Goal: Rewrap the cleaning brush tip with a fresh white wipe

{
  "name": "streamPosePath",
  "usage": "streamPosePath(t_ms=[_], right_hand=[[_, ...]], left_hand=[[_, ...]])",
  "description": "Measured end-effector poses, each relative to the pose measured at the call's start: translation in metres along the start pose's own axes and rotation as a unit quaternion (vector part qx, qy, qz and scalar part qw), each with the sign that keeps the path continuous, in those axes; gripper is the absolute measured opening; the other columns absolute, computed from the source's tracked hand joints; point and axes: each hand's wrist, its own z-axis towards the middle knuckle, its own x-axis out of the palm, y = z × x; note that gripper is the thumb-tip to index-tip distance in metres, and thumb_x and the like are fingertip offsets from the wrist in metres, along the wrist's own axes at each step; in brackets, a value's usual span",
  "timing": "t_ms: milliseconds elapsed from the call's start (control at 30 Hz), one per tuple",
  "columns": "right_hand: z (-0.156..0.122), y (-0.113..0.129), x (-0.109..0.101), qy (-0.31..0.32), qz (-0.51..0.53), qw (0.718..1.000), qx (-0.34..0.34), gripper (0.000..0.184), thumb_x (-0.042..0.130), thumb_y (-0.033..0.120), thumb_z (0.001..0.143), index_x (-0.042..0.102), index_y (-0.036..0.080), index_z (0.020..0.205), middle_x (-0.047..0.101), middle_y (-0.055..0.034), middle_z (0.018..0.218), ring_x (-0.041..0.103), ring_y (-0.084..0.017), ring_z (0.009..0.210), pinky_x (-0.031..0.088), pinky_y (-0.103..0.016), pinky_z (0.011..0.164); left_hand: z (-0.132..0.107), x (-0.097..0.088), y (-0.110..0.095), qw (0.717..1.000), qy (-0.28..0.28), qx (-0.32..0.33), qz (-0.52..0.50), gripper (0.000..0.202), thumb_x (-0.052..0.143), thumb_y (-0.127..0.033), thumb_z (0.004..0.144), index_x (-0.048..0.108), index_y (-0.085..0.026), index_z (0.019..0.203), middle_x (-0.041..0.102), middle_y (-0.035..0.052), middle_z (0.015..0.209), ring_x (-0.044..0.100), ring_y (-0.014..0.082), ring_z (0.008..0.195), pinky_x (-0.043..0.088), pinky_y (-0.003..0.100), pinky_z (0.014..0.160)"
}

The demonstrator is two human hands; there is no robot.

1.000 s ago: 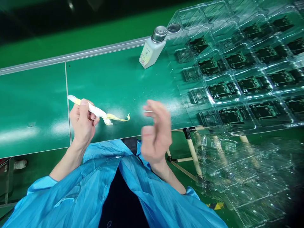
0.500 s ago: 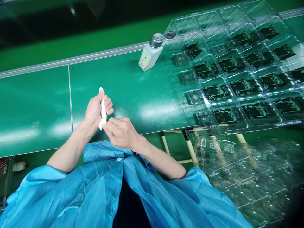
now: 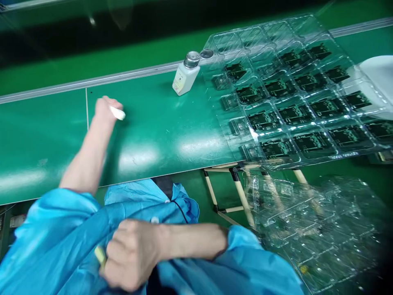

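My left hand (image 3: 103, 110) reaches out over the green bench top (image 3: 159, 123), closed round a white stick-like tool (image 3: 117, 113) whose tip pokes out to the right. My right hand (image 3: 130, 254) is pulled back against my blue coat (image 3: 76, 237), curled into a fist round a small yellowish strip (image 3: 100, 255) that shows at its left edge. Both hands are slightly blurred.
A white dispenser bottle with a metal cap (image 3: 185, 74) stands near the far rail. A clear plastic tray holding several dark circuit boards (image 3: 294, 102) covers the right of the bench. More clear trays (image 3: 307, 221) are stacked below it beside a pipe frame (image 3: 236, 184).
My left hand swung outward over the bench with the white tool. My right hand, which was pinching the tool's yellow end, drew back to my coat with a yellowish strip in it.
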Motion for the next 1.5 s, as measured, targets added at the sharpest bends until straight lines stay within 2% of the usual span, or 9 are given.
streamPosePath(t_ms=[100, 167, 267, 467, 733, 1033, 1233, 1367, 1500], right_hand=[[-0.001, -0.010, 0.003, -0.058, 0.083, 0.995, 0.013, 0.056, 0.022, 0.016, 0.100, 0.052, 0.020, 0.053, 0.035, 0.0041, 0.044, 0.033, -0.009, 0.041, 0.030, -0.022, 0.040], [0.000, -0.034, 0.011, -0.008, 0.089, 0.992, 0.092, 0.038, 0.034, 0.011, 0.095, 0.068, 0.015, 0.077, 0.048, 0.0025, 0.051, 0.039, -0.009, 0.044, 0.030, -0.023, 0.044], [0.005, -0.060, 0.022, 0.082, 0.124, 0.970, 0.194, 0.036, 0.037, 0.010, 0.092, 0.066, 0.011, 0.113, 0.061, -0.0007, 0.063, 0.047, -0.010, 0.052, 0.036, -0.024, 0.051], [0.011, -0.042, 0.025, 0.042, 0.310, 0.902, 0.296, 0.021, 0.049, 0.016, 0.090, 0.065, 0.014, 0.078, 0.060, 0.0005, 0.065, 0.047, -0.007, 0.052, 0.038, -0.021, 0.050], [0.017, -0.026, 0.045, -0.071, 0.059, 0.977, 0.191, 0.019, 0.051, 0.021, 0.092, 0.068, 0.014, 0.086, 0.062, -0.0028, 0.069, 0.055, -0.010, 0.058, 0.041, -0.023, 0.053], [0.024, -0.027, 0.048, -0.055, 0.168, 0.945, 0.273, 0.021, 0.048, 0.021, 0.092, 0.065, 0.014, 0.085, 0.060, -0.0021, 0.070, 0.053, -0.009, 0.059, 0.042, -0.023, 0.057], [0.025, -0.027, 0.042, -0.035, 0.225, 0.929, 0.291, 0.021, 0.047, 0.017, 0.091, 0.065, 0.016, 0.079, 0.054, 0.0011, 0.065, 0.047, -0.008, 0.057, 0.040, -0.022, 0.056], [0.025, -0.025, 0.043, -0.044, 0.216, 0.931, 0.292, 0.021, 0.048, 0.018, 0.090, 0.065, 0.016, 0.079, 0.055, 0.0011, 0.066, 0.047, -0.008, 0.056, 0.040, -0.022, 0.055], [0.025, -0.029, 0.042, -0.062, 0.201, 0.937, 0.279, 0.019, 0.050, 0.018, 0.089, 0.065, 0.016, 0.078, 0.056, 0.0006, 0.064, 0.048, -0.009, 0.055, 0.040, -0.023, 0.054]], left_hand=[[0.009, -0.008, -0.035, 0.998, -0.015, 0.063, -0.019, 0.045, 0.018, -0.028, 0.105, 0.021, -0.019, 0.061, 0.020, -0.0062, 0.047, 0.021, 0.0056, 0.039, 0.021, 0.015, 0.039], [-0.001, -0.015, -0.041, 0.996, -0.003, 0.086, -0.028, 0.047, 0.023, -0.038, 0.104, 0.030, -0.019, 0.061, 0.029, -0.0055, 0.049, 0.027, 0.0053, 0.041, 0.029, 0.015, 0.041], [-0.023, -0.024, -0.028, 0.991, 0.024, 0.128, -0.037, 0.049, 0.032, -0.045, 0.100, 0.037, -0.018, 0.060, 0.034, -0.0053, 0.051, 0.031, 0.0045, 0.043, 0.038, 0.015, 0.045], [-0.048, -0.037, -0.007, 0.976, 0.080, 0.204, -0.001, 0.046, 0.057, -0.045, 0.091, 0.040, -0.018, 0.059, 0.034, -0.0062, 0.054, 0.033, 0.0043, 0.044, 0.040, 0.016, 0.047], [-0.067, -0.036, 0.001, 0.982, 0.020, 0.181, -0.045, 0.047, 0.037, -0.044, 0.100, 0.040, -0.017, 0.061, 0.035, -0.0053, 0.054, 0.035, 0.0042, 0.044, 0.038, 0.016, 0.046], [-0.072, -0.043, 0.011, 0.984, 0.035, 0.171, 0.020, 0.044, 0.043, -0.049, 0.096, 0.040, -0.019, 0.063, 0.031, -0.0061, 0.053, 0.028, 0.0052, 0.040, 0.033, 0.017, 0.042], [-0.070, -0.040, 0.009, 0.998, 0.013, 0.041, -0.039, 0.046, 0.030, -0.041, 0.101, 0.038, -0.018, 0.062, 0.030, -0.0073, 0.050, 0.025, 0.0020, 0.036, 0.027, 0.011, 0.035], [-0.066, -0.040, 0.012, 0.999, 0.029, -0.022, -0.012, 0.042, 0.042, -0.038, 0.099, 0.039, -0.017, 0.062, 0.033, -0.0077, 0.051, 0.026, 0.0004, 0.035, 0.029, 0.010, 0.036], [-0.072, -0.041, 0.028, 0.998, 0.038, 0.044, 0.030, 0.036, 0.041, -0.032, 0.100, 0.041, -0.018, 0.067, 0.037, -0.0067, 0.053, 0.038, 0.0028, 0.042, 0.039, 0.013, 0.046]])
